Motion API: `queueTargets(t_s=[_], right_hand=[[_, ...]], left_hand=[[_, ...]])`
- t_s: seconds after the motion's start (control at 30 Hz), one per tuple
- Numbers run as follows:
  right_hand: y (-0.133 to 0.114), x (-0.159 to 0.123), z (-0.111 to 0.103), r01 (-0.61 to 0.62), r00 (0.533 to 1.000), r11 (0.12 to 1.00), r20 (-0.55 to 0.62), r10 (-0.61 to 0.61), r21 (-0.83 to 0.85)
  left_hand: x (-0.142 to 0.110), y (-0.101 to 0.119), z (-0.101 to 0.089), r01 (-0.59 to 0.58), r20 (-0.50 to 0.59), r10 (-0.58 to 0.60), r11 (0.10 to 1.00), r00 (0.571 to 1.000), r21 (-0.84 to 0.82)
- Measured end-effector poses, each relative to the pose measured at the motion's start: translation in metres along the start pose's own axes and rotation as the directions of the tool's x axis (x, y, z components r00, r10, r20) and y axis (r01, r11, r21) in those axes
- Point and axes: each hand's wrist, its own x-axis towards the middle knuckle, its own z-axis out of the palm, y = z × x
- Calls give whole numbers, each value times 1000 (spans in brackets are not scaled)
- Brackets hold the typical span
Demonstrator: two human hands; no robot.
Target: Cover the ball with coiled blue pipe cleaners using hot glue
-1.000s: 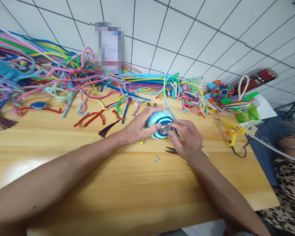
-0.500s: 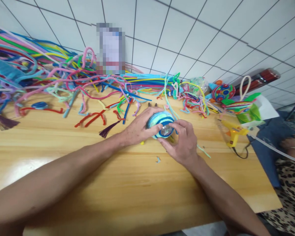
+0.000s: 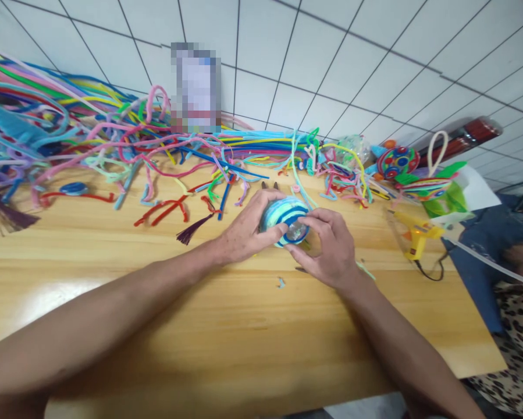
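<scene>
A round ball [image 3: 283, 210] wrapped in rings of blue, light blue and pale green pipe cleaner is held above the table, a clear shiny patch showing inside the rings on its near side. Around its left side wraps my left hand [image 3: 249, 226], with the thumb pressed on the front by the clear patch. My right hand [image 3: 331, 247] grips the right side, thumb at the lower edge and fingertips bent onto the dark blue ring. Whether the right fingers also pinch a loose strand cannot be made out. A small light blue scrap [image 3: 281, 283] lies nearer to me.
Tangled pipe cleaners [image 3: 113, 131] line the back of the wooden table [image 3: 226, 337] by the tiled wall. To the right lie a yellow glue gun [image 3: 418, 233] with its cord and a colourful decorated ball [image 3: 398, 162]. A dark purple tassel [image 3: 194, 228] lies left of my hands. Another person sits at the right edge.
Both hands stay on the ball with nearly the same hold. My right hand has shifted very slightly to the right, and the view has moved a little.
</scene>
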Motion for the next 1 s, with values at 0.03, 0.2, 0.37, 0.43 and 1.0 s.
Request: queueTargets(t_s=[0.03,0.2,0.37,0.43,1.0], right_hand=[[0,0,0,1,1000,1000,4,-1,0],[-2,1,0,7,1000,1000,1,-7,-8],[-1,0,1,-1,1000,1000,0,1,4],[-2,0,1,-3,1000,1000,4,3,5],[-1,-3,2,9,999,1000,-39,-9,-4]], left_hand=[[0,0,-1,-5,1,5,1000,1000,-6],[0,-3,-2,-10,2,10,1000,1000,7],[2,-5,-2,-10,-7,10,999,1000,32],[3,-3,-4,5,1,-5,1000,1000,27],[9,4,-8,24,29,-27,997,999,79]])
